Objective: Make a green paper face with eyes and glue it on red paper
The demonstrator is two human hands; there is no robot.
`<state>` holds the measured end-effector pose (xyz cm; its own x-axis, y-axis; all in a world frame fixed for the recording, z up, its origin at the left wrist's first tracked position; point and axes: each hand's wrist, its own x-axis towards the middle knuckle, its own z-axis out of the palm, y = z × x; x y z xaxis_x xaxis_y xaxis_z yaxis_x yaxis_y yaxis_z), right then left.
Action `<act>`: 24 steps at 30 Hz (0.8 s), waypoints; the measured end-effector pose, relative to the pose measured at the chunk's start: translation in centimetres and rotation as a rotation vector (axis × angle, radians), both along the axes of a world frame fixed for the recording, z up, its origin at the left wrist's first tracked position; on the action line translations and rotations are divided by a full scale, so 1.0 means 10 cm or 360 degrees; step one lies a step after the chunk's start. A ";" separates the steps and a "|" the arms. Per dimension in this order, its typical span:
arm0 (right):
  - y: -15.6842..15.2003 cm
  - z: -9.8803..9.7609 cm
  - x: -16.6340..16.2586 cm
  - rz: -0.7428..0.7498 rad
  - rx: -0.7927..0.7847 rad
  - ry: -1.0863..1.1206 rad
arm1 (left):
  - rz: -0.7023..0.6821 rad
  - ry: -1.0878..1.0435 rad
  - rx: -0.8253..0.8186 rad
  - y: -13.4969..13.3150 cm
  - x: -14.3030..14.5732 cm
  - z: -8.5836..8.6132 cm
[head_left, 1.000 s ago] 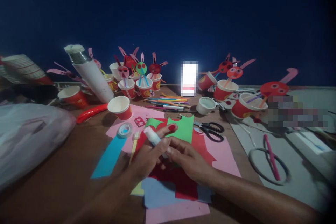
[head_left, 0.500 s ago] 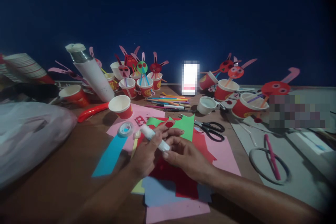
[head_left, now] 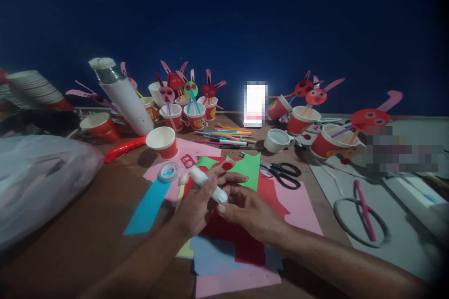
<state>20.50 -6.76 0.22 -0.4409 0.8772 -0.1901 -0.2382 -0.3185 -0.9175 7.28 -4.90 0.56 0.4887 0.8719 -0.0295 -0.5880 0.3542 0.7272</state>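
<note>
My left hand point(head_left: 199, 205) is closed around a white glue stick point(head_left: 200, 176), with the thumb pressed along its side. At the tip of a finger of that hand sits a small dark red paper oval point(head_left: 228, 165). My right hand point(head_left: 254, 212) has its thumb and curled fingers at the lower end of the glue stick, pinching it. Under both hands lie overlapping sheets: red paper point(head_left: 249, 247), green paper point(head_left: 249, 170), grey-blue paper point(head_left: 212, 257) and pink paper point(head_left: 301, 205).
Black-handled scissors point(head_left: 284, 173) lie right of the sheets. A tape roll point(head_left: 169, 172) rests on blue paper point(head_left: 145, 212). An upright paper cup point(head_left: 161, 144), coloured straws point(head_left: 228, 135), a cup of liquid point(head_left: 278, 140), a tilted flask point(head_left: 124, 103) and a plastic bag point(head_left: 45, 182) stand around.
The view has shifted very slightly. Both hands keep the same hold on the glue stick, and nothing on the table has visibly moved.
</note>
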 end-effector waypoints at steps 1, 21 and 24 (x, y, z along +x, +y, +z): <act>-0.01 -0.01 -0.01 0.0027 -0.0018 -0.0007 | -0.0027 0.0012 0.0010 0.00 -0.01 -0.02; -0.01 -0.02 0.00 0.0204 -0.0060 -0.0038 | -0.0149 0.0093 0.0070 -0.02 -0.04 -0.08; -0.01 -0.01 -0.01 0.0103 0.0023 -0.0020 | -0.0044 0.0057 0.0044 -0.03 0.00 -0.03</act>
<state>20.41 -6.82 0.09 -0.4946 0.8495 -0.1836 -0.2060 -0.3199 -0.9248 7.24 -5.16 0.28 0.5116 0.8589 -0.0232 -0.5518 0.3492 0.7574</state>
